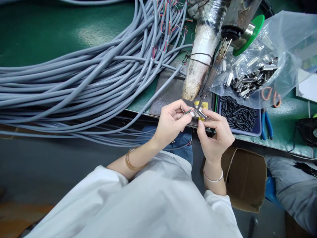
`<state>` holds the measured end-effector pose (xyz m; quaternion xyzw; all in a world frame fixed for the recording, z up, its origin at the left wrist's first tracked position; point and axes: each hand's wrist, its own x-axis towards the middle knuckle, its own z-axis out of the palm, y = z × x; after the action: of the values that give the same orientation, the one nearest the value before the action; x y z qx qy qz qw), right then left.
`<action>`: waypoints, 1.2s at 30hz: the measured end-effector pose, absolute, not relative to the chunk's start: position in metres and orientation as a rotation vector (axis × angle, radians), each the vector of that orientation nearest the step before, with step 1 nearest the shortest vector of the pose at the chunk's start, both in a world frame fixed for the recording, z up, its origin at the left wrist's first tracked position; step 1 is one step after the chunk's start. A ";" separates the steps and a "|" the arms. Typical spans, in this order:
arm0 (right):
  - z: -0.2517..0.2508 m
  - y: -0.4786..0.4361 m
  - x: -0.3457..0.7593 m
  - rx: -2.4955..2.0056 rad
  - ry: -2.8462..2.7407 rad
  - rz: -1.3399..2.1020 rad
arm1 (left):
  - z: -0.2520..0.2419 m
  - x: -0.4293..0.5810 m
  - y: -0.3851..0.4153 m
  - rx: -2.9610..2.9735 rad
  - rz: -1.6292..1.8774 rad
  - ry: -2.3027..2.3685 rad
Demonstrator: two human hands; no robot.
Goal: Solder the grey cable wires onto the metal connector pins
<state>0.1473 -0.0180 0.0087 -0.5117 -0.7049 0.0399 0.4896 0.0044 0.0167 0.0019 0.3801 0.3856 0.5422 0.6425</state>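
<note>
My left hand (171,121) is closed in a pinch on thin coloured wires (190,111) near the bench edge. Opposite it, my right hand (216,131) pinches a small silver multi-pin connector (201,113) between thumb and fingers. The wire ends meet the connector's left end. From above, a soldering iron (213,71) points down, its tip close to or touching the connector; which of the two I cannot tell. Behind the connector shows a yellow patch (204,105) on a dark plate (170,87). The fingers partly hide the wires.
A thick bundle of grey cables (99,76) covers the left. At right are a plastic bag (294,43) of metal connectors, a green-rimmed solder spool (259,34), a blue bin (257,127) of black tubes, and blue-handled pliers (267,124). Below stands a cardboard box (247,178).
</note>
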 end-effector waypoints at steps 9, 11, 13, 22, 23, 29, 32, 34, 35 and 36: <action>0.010 -0.018 0.143 -1.265 -1.645 0.138 | 0.005 0.007 0.013 0.879 1.312 0.889; 0.009 -0.018 0.142 -1.257 -1.651 0.108 | 0.007 0.009 0.013 0.905 1.334 0.910; 0.008 -0.018 0.143 -1.255 -1.664 0.089 | 0.008 0.010 0.013 0.934 1.345 0.933; 0.008 -0.013 0.141 -1.252 -1.658 0.069 | 0.009 0.012 0.014 0.983 1.377 0.991; 0.009 -0.013 0.140 -1.248 -1.658 0.064 | 0.010 0.012 0.013 0.990 1.384 0.993; 0.002 -0.020 0.141 -1.242 -1.728 -0.047 | 0.005 0.011 0.006 1.027 1.358 1.015; -0.002 -0.023 0.141 -1.233 -1.759 -0.103 | 0.003 0.010 0.004 1.037 1.315 1.031; -0.002 -0.025 0.142 -1.236 -1.759 -0.115 | 0.003 0.010 0.003 1.035 1.309 1.029; -0.001 -0.025 0.142 -1.240 -1.741 -0.109 | 0.004 0.009 0.002 1.033 1.308 1.021; 0.000 -0.026 0.142 -1.247 -1.714 -0.084 | 0.005 0.007 0.002 1.030 1.304 1.008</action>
<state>0.1418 -0.0260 0.0004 -0.5130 -0.7050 -0.0345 0.4885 0.0073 0.0016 0.0047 0.4376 0.4283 0.5542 0.5638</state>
